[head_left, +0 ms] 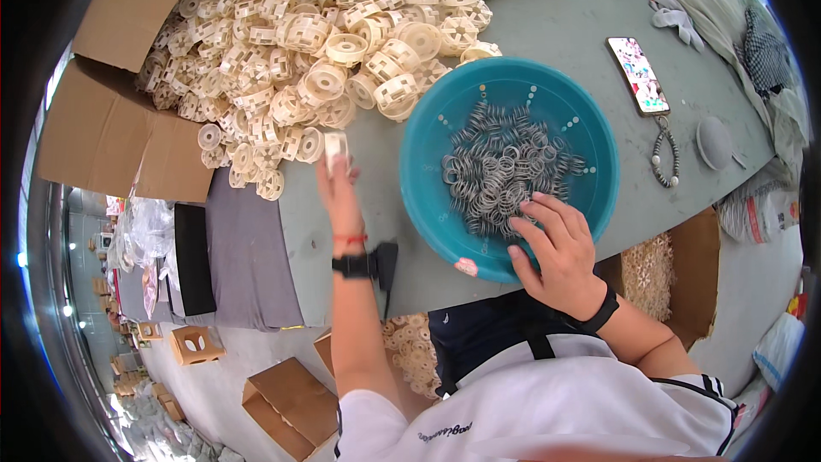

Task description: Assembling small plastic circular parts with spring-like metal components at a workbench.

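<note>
My left hand [340, 188] is at the near edge of a big heap of cream plastic spools [325, 81], its fingers closed around one spool [336, 145]. To the right stands a round teal basin [414, 180] with a pile of small metal coil springs [505, 169] in it. My right hand [560, 248] reaches over the basin's near right rim. Its fingers are apart, with the tips at the edge of the springs, and no spring shows between them.
An open cardboard box [120, 137] lies at the table's left end. A lit phone [639, 77] with a bead strap [665, 154] rests on the right. White gloves [674, 17] lie at the far right. Below the table, another box [694, 269] holds more cream pieces.
</note>
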Demonstrator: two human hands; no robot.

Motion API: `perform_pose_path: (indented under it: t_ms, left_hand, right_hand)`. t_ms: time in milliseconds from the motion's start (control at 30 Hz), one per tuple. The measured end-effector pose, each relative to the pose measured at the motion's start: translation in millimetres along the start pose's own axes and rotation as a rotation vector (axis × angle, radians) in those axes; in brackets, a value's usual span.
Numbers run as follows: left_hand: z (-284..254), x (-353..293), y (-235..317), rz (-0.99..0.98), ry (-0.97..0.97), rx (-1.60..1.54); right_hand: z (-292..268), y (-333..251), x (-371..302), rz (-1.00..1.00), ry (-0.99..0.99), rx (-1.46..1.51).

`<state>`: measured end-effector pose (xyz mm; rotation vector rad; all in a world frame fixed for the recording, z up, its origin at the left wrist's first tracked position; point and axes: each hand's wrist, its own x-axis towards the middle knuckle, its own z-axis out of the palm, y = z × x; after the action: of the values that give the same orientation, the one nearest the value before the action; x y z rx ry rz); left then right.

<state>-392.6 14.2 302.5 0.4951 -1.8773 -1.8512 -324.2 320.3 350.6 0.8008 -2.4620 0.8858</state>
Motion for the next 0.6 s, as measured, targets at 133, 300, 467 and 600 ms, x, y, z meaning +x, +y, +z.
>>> perform_pose_path:
  t_ms: [133, 300, 467, 600]
  left_hand:
    - [14, -75, 61, -0.240, -0.278, -0.663]
    - [35, -122, 79, -0.383, -0.725, -0.803]
    - [84, -139, 85, -0.323, -0.597, -0.337]
    - [97, -137, 78, 0.063, -0.507, 0.064]
  right_hand:
    - [-5, 4, -2, 0.019, -0.079, 0.053]
    - [-16, 4, 12, 0.021, -0.044, 0.296]
    - [-10, 0, 35, 0.087, 0.045, 0.620]
    - [-3, 9, 32, 0.260, 0.000, 0.751]
